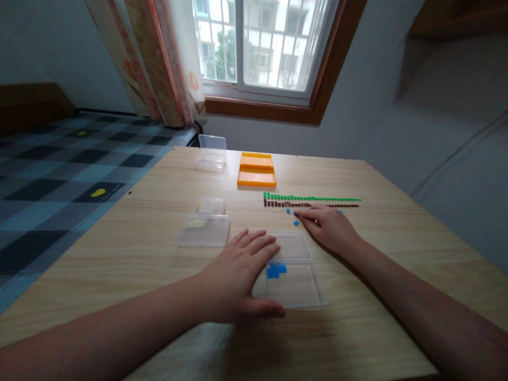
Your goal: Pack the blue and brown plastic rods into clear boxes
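My left hand [246, 275] rests with fingers spread over the left side of an opened clear plastic box [304, 288]. Inside that box, several blue pieces [275, 270] lie together near the hinge. Beyond it, my right hand [327, 225] reaches to the table, thumb and forefinger pinched on a small blue piece [295, 214]. Two loose blue pieces, one a blue tile [296, 223], lie close to those fingertips. Just behind runs a row of green pieces [291, 197], tallest at the left, and along it a row of dark brown pieces [283, 204]; my right hand partly covers the brown row.
An orange two-part tray [257, 177] sits toward the back of the wooden table [130, 254]. Left of it stands an open clear box [212, 153]. Another open clear box [204, 233] with something pale yellow lies left of my hands. A checked bed [59, 174] adjoins the table's left.
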The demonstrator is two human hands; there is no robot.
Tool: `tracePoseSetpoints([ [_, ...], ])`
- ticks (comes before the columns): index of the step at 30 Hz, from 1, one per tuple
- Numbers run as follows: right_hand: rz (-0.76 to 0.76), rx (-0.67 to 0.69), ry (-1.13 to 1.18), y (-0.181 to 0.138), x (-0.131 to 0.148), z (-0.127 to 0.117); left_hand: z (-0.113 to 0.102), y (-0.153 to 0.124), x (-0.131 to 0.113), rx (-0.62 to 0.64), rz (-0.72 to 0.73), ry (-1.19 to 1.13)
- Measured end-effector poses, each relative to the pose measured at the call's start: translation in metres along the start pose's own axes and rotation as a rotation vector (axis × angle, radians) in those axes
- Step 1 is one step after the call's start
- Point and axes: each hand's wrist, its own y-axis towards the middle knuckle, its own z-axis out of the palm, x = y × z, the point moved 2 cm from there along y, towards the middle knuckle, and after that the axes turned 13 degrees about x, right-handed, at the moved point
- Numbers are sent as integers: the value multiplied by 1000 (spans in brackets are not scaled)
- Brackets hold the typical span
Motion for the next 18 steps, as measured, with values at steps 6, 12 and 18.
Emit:
tracePoseSetpoints([
  [6,-6,42,-25,-12,3,-12,0,0,-1,-9,0,-1],
  [12,89,23,55,-18,4,-21,0,-1,-1,-6,0,-19],
  [18,67,84,93,-14,-4,-18,0,0,0,2,-2,8],
])
